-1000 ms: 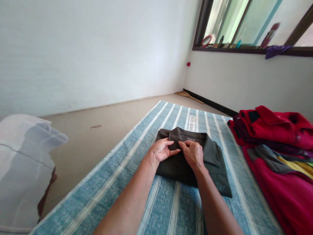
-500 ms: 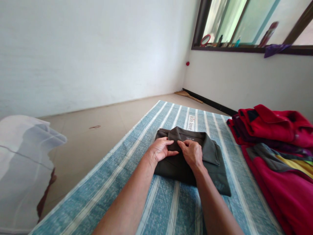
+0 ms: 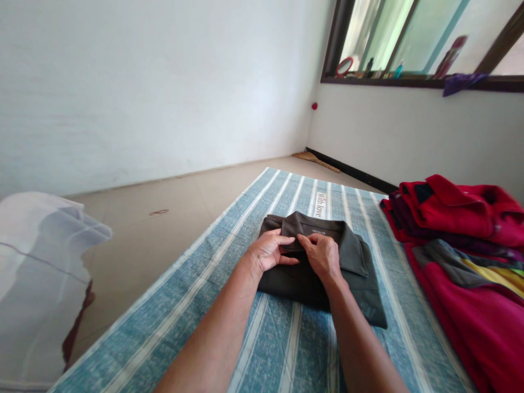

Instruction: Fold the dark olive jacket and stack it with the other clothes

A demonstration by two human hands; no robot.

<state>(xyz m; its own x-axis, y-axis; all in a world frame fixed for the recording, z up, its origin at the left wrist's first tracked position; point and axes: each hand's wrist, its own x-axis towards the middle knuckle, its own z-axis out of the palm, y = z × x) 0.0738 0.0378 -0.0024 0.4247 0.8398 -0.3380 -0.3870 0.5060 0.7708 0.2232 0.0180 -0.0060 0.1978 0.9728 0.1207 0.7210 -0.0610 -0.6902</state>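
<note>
Dark folded shirt (image 3: pixel 323 262) on striped mat (image 3: pixel 282 338), left hand (image 3: pixel 268 250) and right hand (image 3: pixel 323 255) both pinching its collar, red clothes (image 3: pixel 462 240) beside

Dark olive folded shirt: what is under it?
A blue-and-white striped woven mat shows around the dark olive folded shirt on every side; the patch directly beneath is covered.

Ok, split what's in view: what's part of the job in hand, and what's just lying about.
In hand: left hand, right hand, both pinching the dark folded shirt; striped mat under it.
Lying about: red clothes pile, white cloth, broom, windowsill clutter.
</note>
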